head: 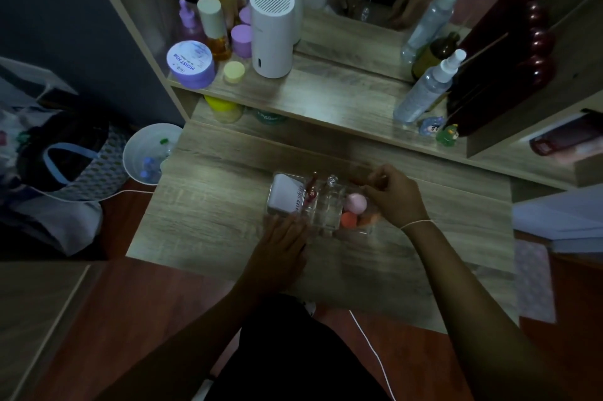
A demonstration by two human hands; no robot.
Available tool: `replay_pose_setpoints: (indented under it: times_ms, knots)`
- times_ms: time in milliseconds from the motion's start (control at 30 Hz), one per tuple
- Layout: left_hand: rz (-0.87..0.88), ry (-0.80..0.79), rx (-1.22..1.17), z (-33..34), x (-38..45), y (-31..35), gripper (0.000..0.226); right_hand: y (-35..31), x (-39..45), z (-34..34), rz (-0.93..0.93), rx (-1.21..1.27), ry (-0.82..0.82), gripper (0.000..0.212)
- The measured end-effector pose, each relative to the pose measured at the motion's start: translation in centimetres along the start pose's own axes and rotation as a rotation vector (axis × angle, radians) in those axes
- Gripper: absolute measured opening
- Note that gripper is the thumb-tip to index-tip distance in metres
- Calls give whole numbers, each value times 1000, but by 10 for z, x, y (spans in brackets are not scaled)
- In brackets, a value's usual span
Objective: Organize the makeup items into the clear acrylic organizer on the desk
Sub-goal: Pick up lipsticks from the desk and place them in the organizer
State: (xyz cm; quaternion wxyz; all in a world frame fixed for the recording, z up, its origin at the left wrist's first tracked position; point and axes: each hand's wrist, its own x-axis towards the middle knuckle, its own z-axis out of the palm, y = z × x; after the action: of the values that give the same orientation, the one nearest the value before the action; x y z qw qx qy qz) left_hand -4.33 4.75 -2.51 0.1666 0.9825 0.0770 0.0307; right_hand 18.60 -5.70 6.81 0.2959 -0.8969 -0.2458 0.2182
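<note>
A raised shelf [326, 97] crosses the worktop [212, 204] at twelve o'clock, carrying a white cylinder [272, 31], a purple jar [192, 64] and spray bottles [427, 90]; a white bin [150, 152] sits off the edge at nine o'clock. The clear acrylic organizer [321, 204] stands mid-worktop, holding a white box [285, 195] at its nine o'clock side, a red tube [311, 191] in the middle and pink and orange sponges [354, 209] at three o'clock. The left hand [284, 244] lies flat, fingers extended, touching the organizer's six o'clock edge. The right hand [391, 195] is at its three o'clock side, fingers pinched together; whether they grip anything cannot be told.
</note>
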Motion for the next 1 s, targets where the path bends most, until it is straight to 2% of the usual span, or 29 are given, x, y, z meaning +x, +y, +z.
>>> replay_pose_setpoints:
  times_ms: [167, 333, 533, 667, 1000]
  knots:
    - [-13, -80, 45, 7, -1, -2, 53, -2, -1, 4, -59, -107, -23, 8]
    - [-39, -96, 43, 7, -2, -5, 57, -9, -1, 12, -77, -151, -68, 15]
    - [-25, -88, 60, 4, -3, -6, 58, -12, 4, 30, -117, -242, -78, 5]
    - [-5, -60, 78, 4, -3, -7, 57, -16, 9, 37, -94, -311, -123, 11]
    - [-8, -63, 102, 8, -6, -10, 59, -16, 10, 44, -120, -333, -108, 15]
